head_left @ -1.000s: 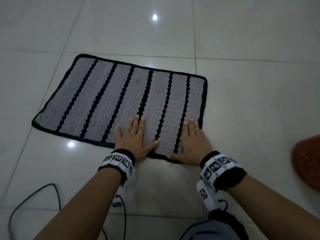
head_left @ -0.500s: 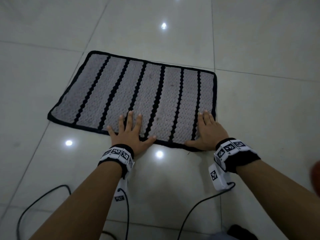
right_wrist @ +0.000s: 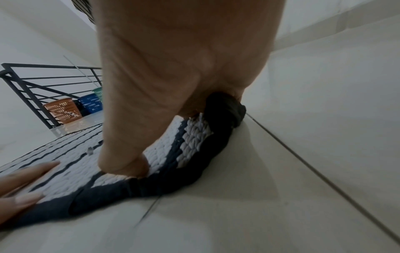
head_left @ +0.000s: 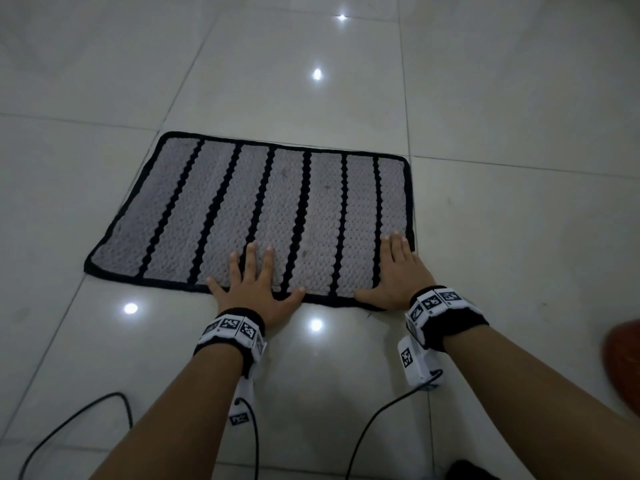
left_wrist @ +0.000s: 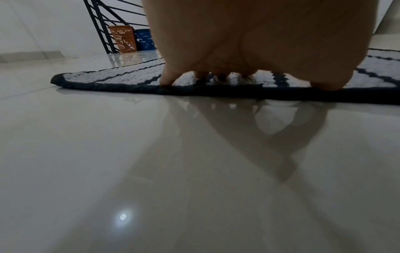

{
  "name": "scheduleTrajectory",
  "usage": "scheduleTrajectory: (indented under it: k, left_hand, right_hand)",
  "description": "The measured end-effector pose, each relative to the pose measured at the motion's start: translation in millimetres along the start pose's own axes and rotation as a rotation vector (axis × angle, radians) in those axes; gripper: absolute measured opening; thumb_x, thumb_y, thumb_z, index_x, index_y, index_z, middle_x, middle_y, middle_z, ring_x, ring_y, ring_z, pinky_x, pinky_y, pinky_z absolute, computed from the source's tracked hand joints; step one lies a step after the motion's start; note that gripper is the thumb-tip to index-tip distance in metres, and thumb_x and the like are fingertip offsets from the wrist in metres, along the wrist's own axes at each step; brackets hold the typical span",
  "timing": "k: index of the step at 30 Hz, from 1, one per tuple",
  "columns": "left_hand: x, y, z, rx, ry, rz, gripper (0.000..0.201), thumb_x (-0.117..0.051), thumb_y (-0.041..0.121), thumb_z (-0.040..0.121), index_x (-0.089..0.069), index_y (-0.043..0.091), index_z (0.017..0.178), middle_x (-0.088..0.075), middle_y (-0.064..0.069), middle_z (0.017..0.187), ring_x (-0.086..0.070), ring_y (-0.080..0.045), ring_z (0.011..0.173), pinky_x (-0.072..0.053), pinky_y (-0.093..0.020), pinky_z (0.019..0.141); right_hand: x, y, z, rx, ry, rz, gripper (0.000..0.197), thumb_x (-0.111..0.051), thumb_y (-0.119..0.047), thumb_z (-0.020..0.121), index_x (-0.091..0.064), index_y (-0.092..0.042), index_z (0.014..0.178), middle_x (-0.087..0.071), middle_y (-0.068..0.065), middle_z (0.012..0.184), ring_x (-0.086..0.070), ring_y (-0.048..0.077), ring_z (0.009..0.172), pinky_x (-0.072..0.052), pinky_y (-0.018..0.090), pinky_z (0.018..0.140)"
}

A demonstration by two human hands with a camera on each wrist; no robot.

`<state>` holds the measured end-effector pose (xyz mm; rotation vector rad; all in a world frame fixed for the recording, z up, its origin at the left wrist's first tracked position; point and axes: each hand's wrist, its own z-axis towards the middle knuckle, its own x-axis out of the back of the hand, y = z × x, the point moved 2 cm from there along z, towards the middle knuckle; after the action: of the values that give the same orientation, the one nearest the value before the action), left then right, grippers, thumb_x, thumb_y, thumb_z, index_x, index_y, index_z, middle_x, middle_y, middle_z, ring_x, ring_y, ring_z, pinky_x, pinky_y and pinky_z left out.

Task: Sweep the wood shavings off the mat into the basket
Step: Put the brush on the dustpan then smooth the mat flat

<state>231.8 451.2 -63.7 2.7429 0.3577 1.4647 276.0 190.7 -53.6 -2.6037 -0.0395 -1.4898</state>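
Note:
The grey mat (head_left: 221,216) with black stripes lies flat on the tiled floor. Only a few tiny dark specks (head_left: 286,174) show on it; a small chip (right_wrist: 89,150) lies near my right thumb. My left hand (head_left: 254,275) rests flat on the mat's near edge, fingers spread and straight. My right hand (head_left: 398,265) lies flat on the near right corner, fingers together, thumb along the border. In the right wrist view the corner of the mat (right_wrist: 223,111) is bunched up under the hand. A blurred orange basket (head_left: 623,362) sits at the right edge.
Black cables (head_left: 76,420) trail over the floor by my forearms. Far off, by a black railing (left_wrist: 97,25), stand an orange basket (left_wrist: 123,38), a blue one (left_wrist: 145,39) and a green one (right_wrist: 98,91). Glossy tile surrounds the mat.
My right hand has slid right along the mat's near edge to its corner, so the hands are wider apart. The head view has tilted, and the mat sits further away.

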Motion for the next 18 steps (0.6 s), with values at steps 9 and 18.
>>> scheduleTrajectory:
  k: [9,18]
  left_hand:
    - [6.5,3.9,5.8,0.014,-0.046,-0.002,0.109,-0.022,0.095,0.068,0.027,0.04,0.148,0.036,0.007,0.154,0.028,-0.026,0.145,0.008,-0.069,0.111]
    - [16.4,5.5,10.1,0.063,-0.074,-0.016,0.11,-0.027,0.095,0.068,0.02,0.04,0.151,0.031,0.007,0.157,0.023,-0.028,0.146,0.0,-0.071,0.11]
  right_hand:
    - [1.3,4.9,0.5,0.005,0.016,0.003,0.126,-0.049,-0.079,0.07,0.016,-0.006,0.15,0.019,0.014,0.159,0.013,0.028,0.148,-0.004,0.045,0.121]
    - [-1.1,2.4,1.5,0.024,0.051,0.004,0.124,-0.044,-0.081,0.071,0.014,-0.006,0.15,0.016,0.015,0.159,0.01,0.029,0.148,-0.003,0.046,0.121]
